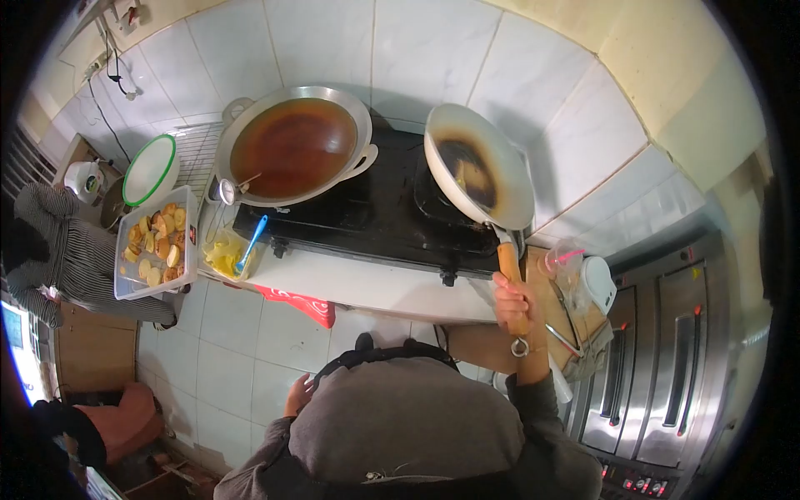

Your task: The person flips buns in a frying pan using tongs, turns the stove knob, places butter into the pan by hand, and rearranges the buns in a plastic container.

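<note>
My right hand is wrapped round the wooden handle of a white wok, which is tilted over the right burner of the black stove. The wok's inside is browned, with a dark patch of liquid at its bottom. My left hand hangs low beside my body, near my waist; its fingers are only partly visible, and whether they hold anything is unclear. On the left burner stands a large metal wok filled with reddish-brown liquid, a thermometer at its rim.
At the left are a clear box of browned round pieces, a green-rimmed bowl and a yellow bag with a blue brush. A person in striped clothing is at far left. A scale and steel oven stand right.
</note>
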A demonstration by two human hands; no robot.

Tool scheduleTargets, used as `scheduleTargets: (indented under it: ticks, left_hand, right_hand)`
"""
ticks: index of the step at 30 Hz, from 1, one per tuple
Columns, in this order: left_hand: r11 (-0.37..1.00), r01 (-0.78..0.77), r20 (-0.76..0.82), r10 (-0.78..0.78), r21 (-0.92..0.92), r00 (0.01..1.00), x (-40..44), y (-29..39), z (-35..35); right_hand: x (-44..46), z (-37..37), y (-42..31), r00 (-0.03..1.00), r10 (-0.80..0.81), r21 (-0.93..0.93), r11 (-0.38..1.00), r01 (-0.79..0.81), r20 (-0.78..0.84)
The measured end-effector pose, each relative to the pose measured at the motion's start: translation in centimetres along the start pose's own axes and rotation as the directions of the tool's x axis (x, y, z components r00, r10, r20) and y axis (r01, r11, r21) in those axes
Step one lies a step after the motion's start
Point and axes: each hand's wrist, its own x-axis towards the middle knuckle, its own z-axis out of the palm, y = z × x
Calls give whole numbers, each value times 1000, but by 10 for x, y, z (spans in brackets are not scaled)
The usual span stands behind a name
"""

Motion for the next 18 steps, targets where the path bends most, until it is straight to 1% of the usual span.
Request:
scheduleTargets:
  ticks: [2, 3, 5, 6, 8, 9, 12, 14, 15, 17, 18]
  left_hand:
    - [1000, 21, -96, -19, 17, 995, -7, 6, 9]
    - [999, 34, -82, -33, 11, 996, -7, 9, 11]
    - [998, 69, -56, -69, 10, 996, -10, 11, 11]
    - [991, 40, -51, -34, 129, 998, -16, 14, 14]
    - [938, -31, -17, 39, 344, 999, -40, 27, 37]
    - [934, -57, 10, 57, 352, 998, -40, 26, 36]
    - [922, -156, 91, 132, 353, 987, -33, 23, 30]
    - [911, -201, 133, 163, 361, 978, -36, 14, 20]
    - [928, -134, 61, 120, 348, 991, -43, 15, 22]
    - [953, -14, -64, 35, 302, 997, -67, 21, 55]
    - [944, -80, -52, 102, 319, 993, -77, 19, 59]
  right_hand:
    - [-11, 4, 3, 1000, 14, -4, 1000, -14, 24]
    - [-15, 7, 4, 999, 18, -4, 1000, -18, 36]
    - [-10, 16, 7, 990, -69, -54, 997, 62, -125]
    - [-10, 18, 8, 971, -118, -81, 991, 103, -209]
    - [-9, 16, 3, 959, -121, -202, 977, 70, -256]
    - [-6, 16, 2, 954, -120, -261, 964, 46, -276]
    - [-30, 17, 1, 974, -85, -345, 939, 8, -209]
    - [-30, 9, -11, 978, -54, -269, 963, -3, -201]
    - [-32, 4, -11, 977, -44, -219, 976, -2, -207]
    - [-18, 27, 0, 936, -119, -330, 944, 3, -331]
    - [-11, 40, 3, 914, -158, -390, 921, -1, -375]
